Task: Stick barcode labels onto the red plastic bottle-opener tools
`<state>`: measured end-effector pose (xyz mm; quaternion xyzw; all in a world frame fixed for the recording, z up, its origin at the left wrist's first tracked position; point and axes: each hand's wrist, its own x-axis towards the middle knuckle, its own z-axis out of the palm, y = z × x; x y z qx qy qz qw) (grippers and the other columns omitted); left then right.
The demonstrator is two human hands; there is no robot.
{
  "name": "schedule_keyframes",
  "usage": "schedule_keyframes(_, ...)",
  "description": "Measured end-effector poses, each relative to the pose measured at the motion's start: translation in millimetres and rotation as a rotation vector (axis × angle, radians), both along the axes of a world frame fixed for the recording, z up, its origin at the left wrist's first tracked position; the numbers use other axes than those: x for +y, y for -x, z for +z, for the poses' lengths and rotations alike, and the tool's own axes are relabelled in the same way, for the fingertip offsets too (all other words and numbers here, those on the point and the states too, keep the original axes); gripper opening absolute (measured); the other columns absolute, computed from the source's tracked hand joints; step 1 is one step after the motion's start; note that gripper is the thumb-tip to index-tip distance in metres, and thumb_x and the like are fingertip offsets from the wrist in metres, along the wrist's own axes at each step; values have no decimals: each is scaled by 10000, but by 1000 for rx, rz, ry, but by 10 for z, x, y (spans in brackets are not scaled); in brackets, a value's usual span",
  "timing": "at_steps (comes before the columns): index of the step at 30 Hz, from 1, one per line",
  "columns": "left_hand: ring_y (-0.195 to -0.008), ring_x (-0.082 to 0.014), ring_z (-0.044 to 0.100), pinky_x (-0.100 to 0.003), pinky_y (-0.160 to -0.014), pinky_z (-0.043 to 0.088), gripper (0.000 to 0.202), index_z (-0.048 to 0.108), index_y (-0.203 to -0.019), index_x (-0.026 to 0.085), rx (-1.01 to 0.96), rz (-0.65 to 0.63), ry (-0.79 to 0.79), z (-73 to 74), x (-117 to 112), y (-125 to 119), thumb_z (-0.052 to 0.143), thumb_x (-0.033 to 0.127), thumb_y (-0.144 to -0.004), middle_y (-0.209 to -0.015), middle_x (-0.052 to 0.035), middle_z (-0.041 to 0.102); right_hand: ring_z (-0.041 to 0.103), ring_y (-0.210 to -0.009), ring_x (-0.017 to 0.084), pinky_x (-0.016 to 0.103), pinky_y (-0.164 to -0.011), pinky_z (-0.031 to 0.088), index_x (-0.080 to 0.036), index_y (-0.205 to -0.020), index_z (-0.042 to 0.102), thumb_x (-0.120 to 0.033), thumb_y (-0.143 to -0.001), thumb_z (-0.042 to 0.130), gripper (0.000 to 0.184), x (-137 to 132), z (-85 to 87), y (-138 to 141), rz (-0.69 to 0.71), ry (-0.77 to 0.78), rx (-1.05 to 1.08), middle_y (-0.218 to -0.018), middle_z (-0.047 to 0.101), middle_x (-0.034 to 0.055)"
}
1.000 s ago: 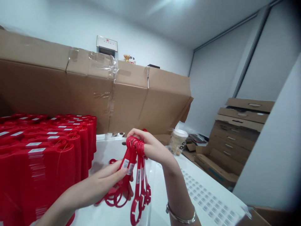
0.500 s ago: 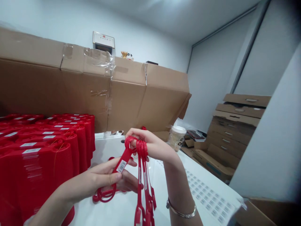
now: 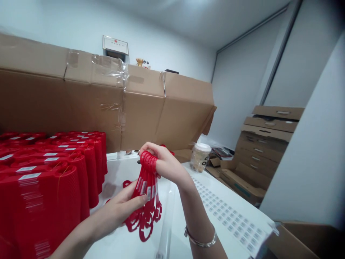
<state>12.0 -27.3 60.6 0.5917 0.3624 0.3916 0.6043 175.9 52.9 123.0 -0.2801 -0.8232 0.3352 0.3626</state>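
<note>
A bunch of red plastic strips, with a ring at each end and white barcode labels, hangs between my hands. My right hand is closed, its curled fingers through the upper rings. My left hand is closed around the middle of the bunch from the left. Its thumb lies across the front over the labels, and its other fingers are mostly hidden behind. The lower rings dangle over the white table. Another red ringed piece lies behind my left hand, partly covered.
Stacked red pieces, tied in bundles with labels on top, fill the left side. A large taped cardboard box stands behind. To the right are a lidded cup, a barcode label sheet and stacked cartons.
The loose strip my left hand held apart now hangs with the others on my right hand. The strips are gathered together, and my left hand has closed around them.
</note>
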Motion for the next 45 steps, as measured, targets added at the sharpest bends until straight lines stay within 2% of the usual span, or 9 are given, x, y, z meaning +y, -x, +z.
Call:
schedule_keyframes(6, -1115, -251, 556, -416, -1082, 351, 674, 307, -1543, 291, 92, 57, -86, 89, -95, -40, 579, 303, -927, -1300, -55, 613, 510, -598, 106, 206, -483, 388, -216, -863, 577, -78, -800, 454, 195, -10, -16, 49, -10, -19, 80, -750, 616, -20)
schedule_keyframes(14, -1154, -276, 598, -427, -1037, 410, 684, 284, -1554, 233, -37, -37, 56, 68, -62, 50, 522, 212, -913, -1347, -95, 621, 541, -661, 117, 216, -530, 414, -209, -875, 627, -95, -794, 520, 176, 35, 8, 26, 50, 55, 49, -815, 643, 3)
schedule_keyframes(19, -1270, -294, 508, -437, -1092, 368, 536, 441, -1451, 243, 32, 86, -42, 50, -57, -5, 535, 459, -970, -1384, -103, 574, 479, -480, 91, 194, -385, 344, -222, -869, 587, -117, -807, 511, 143, 25, -7, 108, 59, 202, 176, -670, 555, -36)
schedule_keyframes(23, -900, -244, 669, -396, -831, 514, 511, 554, -1196, 193, -83, 127, -29, -1, 8, -94, 447, 632, -957, -1063, -101, 669, 476, -414, 88, 206, -372, 381, -220, -861, 568, -124, -815, 499, 127, 92, -58, 180, 5, 177, 210, -612, 563, -43)
schedule_keyframes(32, -508, -108, 516, -243, -485, 450, 491, 565, -905, 204, -27, 135, -7, -89, 183, -81, 546, 694, -869, -639, 65, 473, 608, -742, 146, 257, -616, 464, -238, -953, 599, -61, -821, 478, 251, 77, -34, 23, -106, -206, 44, -856, 675, -5)
schedule_keyframes(35, -480, -112, 493, -245, -431, 445, 523, 574, -813, 196, 33, 109, 40, -32, 182, -39, 541, 717, -846, -618, 59, 473, 610, -784, 152, 271, -668, 468, -232, -957, 584, -78, -850, 514, 200, 81, -5, -26, -15, -252, -34, -912, 661, 9)
schedule_keyframes(38, -568, -137, 560, -271, -515, 506, 509, 610, -796, 173, 83, 95, 63, 47, 146, 35, 560, 676, -856, -682, 16, 560, 567, -689, 131, 260, -631, 438, -233, -858, 498, -152, -899, 563, 112, 114, 0, -27, 17, -264, 6, -772, 576, -29)
schedule_keyframes(41, -640, -152, 589, -271, -581, 520, 439, 623, -848, 167, 133, 88, 53, 108, 96, 97, 616, 607, -859, -722, -3, 598, 468, -599, 112, 260, -571, 374, -238, -786, 424, -247, -924, 612, 233, 145, -9, -10, -46, -326, 16, -659, 459, -62)
schedule_keyframes(45, -626, -147, 567, -245, -543, 498, 316, 620, -925, 197, 188, 77, 20, 143, 30, 101, 709, 486, -834, -695, 28, 567, 511, -639, 124, 267, -585, 394, -241, -753, 380, -325, -937, 620, 314, 176, -33, 21, -41, -292, 114, -651, 417, -61)
